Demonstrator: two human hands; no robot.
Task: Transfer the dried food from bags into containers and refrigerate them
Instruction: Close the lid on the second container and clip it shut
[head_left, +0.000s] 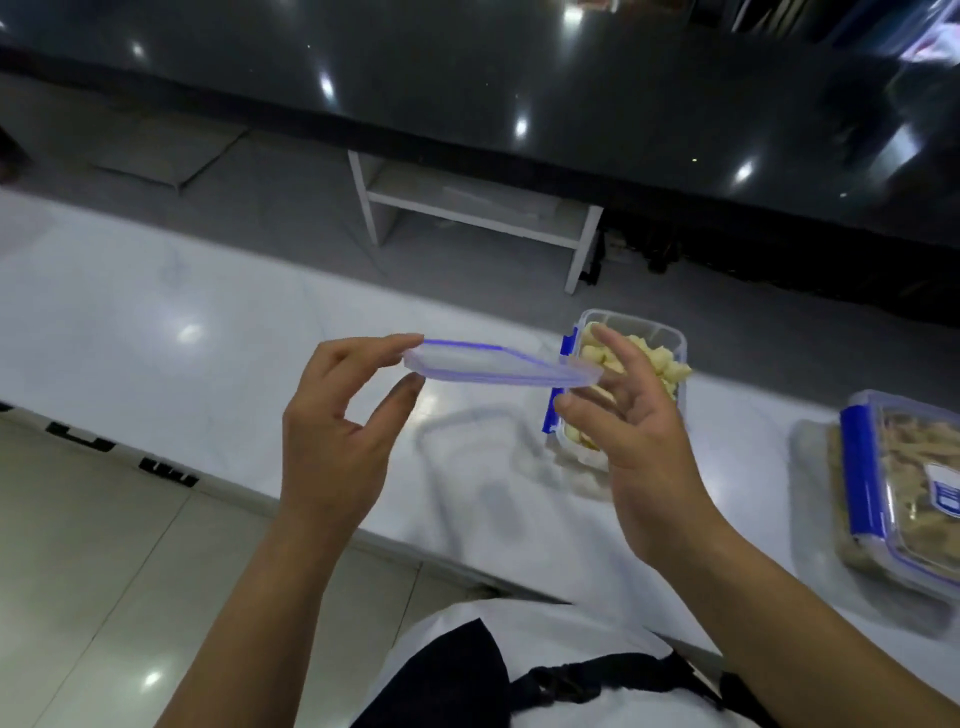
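Note:
I hold a clear plastic lid with a blue seal line (488, 364) flat in the air above the white counter (182, 322). My left hand (337, 431) pinches its left end between fingertips and thumb. My right hand (639, 431) supports the right end, fingers nearly straight above it and thumb under it. Just behind my right hand stands an uncovered clear container with blue clips (654, 338), filled with pale yellow dried pieces. A second container (904, 493) at the right edge is lidded, clipped in blue, and holds tan dried strips.
The counter runs diagonally from left to right. Beyond it are a grey floor, a white shelf unit (467, 208) and a glossy black surface (467, 78). Cream floor tiles lie at the lower left. My white shirt and a black strap show at the bottom.

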